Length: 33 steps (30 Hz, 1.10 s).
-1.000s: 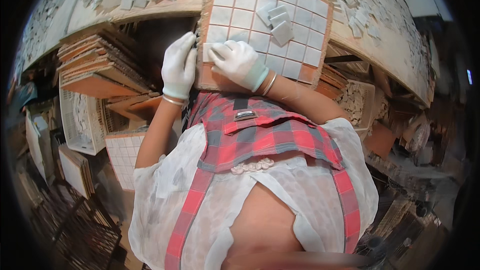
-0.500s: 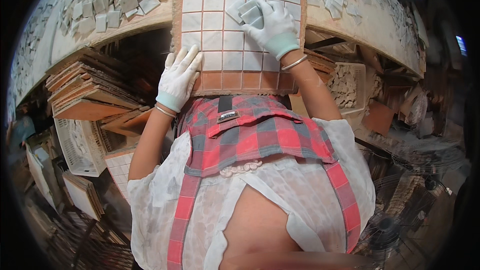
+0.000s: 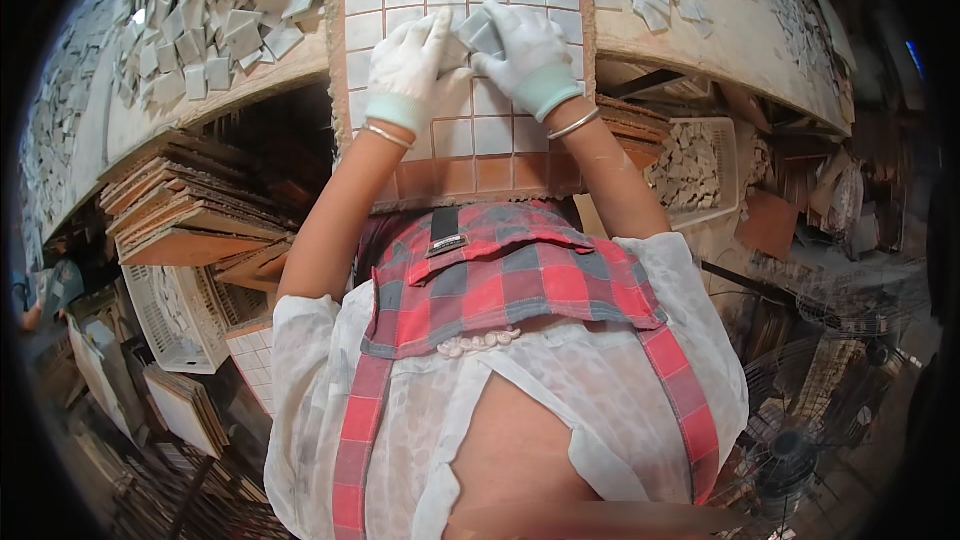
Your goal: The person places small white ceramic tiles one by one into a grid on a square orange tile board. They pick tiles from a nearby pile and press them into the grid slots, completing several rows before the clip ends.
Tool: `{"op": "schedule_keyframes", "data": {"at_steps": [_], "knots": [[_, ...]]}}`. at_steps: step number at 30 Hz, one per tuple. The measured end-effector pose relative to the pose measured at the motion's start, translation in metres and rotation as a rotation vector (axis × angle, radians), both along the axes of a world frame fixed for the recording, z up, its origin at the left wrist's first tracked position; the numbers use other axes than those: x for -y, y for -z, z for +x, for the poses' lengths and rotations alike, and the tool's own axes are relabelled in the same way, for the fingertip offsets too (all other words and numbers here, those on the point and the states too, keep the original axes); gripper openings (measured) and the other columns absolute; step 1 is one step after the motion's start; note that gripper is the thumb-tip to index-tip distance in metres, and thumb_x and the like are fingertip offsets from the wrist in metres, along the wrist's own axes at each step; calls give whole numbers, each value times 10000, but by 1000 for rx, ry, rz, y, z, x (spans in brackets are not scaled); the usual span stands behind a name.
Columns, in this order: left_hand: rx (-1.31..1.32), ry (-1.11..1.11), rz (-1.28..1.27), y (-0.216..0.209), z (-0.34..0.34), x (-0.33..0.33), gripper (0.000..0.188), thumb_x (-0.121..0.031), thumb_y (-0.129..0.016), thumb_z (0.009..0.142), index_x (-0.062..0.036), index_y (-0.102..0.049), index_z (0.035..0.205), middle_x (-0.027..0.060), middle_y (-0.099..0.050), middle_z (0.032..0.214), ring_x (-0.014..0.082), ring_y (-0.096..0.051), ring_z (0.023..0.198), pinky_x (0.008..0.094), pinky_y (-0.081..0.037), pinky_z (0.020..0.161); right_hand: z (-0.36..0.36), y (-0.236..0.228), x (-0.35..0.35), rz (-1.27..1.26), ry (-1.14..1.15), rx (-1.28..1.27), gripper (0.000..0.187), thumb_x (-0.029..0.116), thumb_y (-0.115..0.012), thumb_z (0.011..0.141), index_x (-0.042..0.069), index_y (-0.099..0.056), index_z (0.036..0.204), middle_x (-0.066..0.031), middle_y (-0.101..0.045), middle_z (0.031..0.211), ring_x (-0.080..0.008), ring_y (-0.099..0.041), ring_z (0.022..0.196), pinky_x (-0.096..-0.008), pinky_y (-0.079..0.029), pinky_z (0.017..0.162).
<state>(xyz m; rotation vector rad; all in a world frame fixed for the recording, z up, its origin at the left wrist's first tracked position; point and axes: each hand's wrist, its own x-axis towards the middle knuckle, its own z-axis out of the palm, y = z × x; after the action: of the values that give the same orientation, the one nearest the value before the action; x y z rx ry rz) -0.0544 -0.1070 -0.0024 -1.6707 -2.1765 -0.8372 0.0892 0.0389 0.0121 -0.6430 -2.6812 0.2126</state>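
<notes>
A board [image 3: 405,182] with rough edges lies before me, most of its grid set with square white tiles [image 3: 453,137]; its nearest row shows bare red-brown. My right hand [image 3: 530,48], in a white glove with a pale green cuff, grips a few small greyish tiles [image 3: 484,35] over the middle of the board. Close beside it on the left, my gloved left hand [image 3: 415,58] has its thumb and fingers around the edge of a white tile [image 3: 456,54] next to that stack. The fingers partly cover both.
Heaps of loose tiles [image 3: 215,30] cover the bench [image 3: 130,125] on the left, with more at the right. Below it stand stacked boards [image 3: 190,205], a white crate [image 3: 175,315] and a crate of tile pieces [image 3: 728,165]. A wire-caged fan [image 3: 790,450] is at lower right.
My left hand has moved from the board's left edge up and right to the tiles by my right hand, and its thumb and fingers have closed on one. My right hand still holds its tiles.
</notes>
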Motion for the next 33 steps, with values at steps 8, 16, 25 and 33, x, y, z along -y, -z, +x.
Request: {"op": "schedule_keyframes", "data": {"at_steps": [8, 16, 25, 33], "knots": [[62, -10, 29, -6, -5, -3, 500, -167, -735, 885, -49, -665, 1366, 181, -708, 1168, 396, -682, 1038, 496, -574, 891, 4, -8, -28, 78, 11, -131, 516, 224, -708, 930, 143, -615, 1431, -123, -638, 1398, -358, -612, 1281, -505, -489, 1063], [514, -189, 247, 4, -26, 43, 250, -181, -562, 1043, -54, -757, 1133, 184, -720, 1059, 349, -706, 938, 422, -578, 836, -11, -16, -13, 160, -260, 181, 778, 496, -823, 855, 221, -550, 1530, -96, -476, 1642, -437, -362, 1549, -591, -271, 1263], [1750, 203, 349, 23, -37, 85, 465, 55, -761, 876, 43, -610, 1316, 135, -728, 1234, 248, -719, 1154, 336, -606, 926, -36, 5, 19, 291, -236, -148, 222, 333, -760, 912, 141, -712, 1014, -77, -744, 1008, -288, -729, 893, -450, -580, 757], [1660, 249, 330, 15, -28, 89, 585, 112, -818, 760, 24, -615, 1302, 149, -685, 1324, 259, -691, 1241, 380, -622, 992, -24, -14, -14, -622, -24, -233, 285, 315, -618, 1068, 72, -753, 1131, -66, -769, 871, -157, -733, 755, -341, -559, 652]]}}
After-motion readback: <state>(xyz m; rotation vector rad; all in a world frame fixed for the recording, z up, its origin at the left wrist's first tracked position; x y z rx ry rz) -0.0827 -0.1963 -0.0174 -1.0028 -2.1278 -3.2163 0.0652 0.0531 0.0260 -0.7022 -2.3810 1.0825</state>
